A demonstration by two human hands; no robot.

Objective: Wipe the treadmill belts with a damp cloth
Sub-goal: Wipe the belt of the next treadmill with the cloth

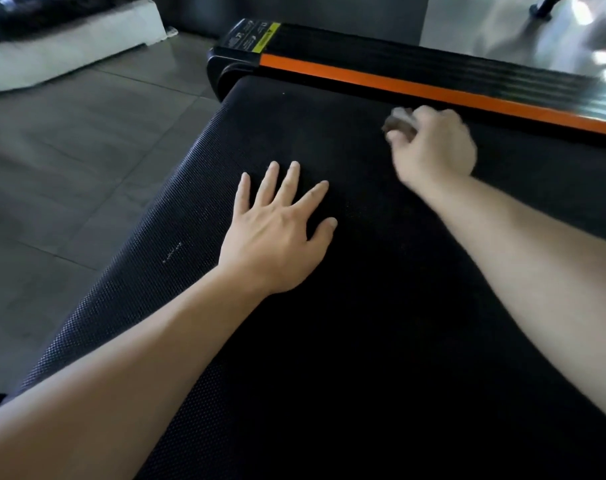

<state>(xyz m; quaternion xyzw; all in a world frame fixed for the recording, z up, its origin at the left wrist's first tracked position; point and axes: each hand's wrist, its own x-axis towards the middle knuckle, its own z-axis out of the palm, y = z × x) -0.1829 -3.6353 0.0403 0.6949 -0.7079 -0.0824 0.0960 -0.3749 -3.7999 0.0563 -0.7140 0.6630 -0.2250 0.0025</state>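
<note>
Head view: left hand (277, 233) flat on belt (364, 323), fingers spread wide. Right hand (433, 147), blurred, grips crumpled cloth (398, 121) at 1 o'clock, near orange rail (433, 90).

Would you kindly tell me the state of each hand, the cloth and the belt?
left hand: flat on the treadmill belt, fingers spread.
right hand: curled round the cloth, blurred.
cloth: bunched, mostly hidden in the right hand.
treadmill belt: dark, a few pale specks.
</note>
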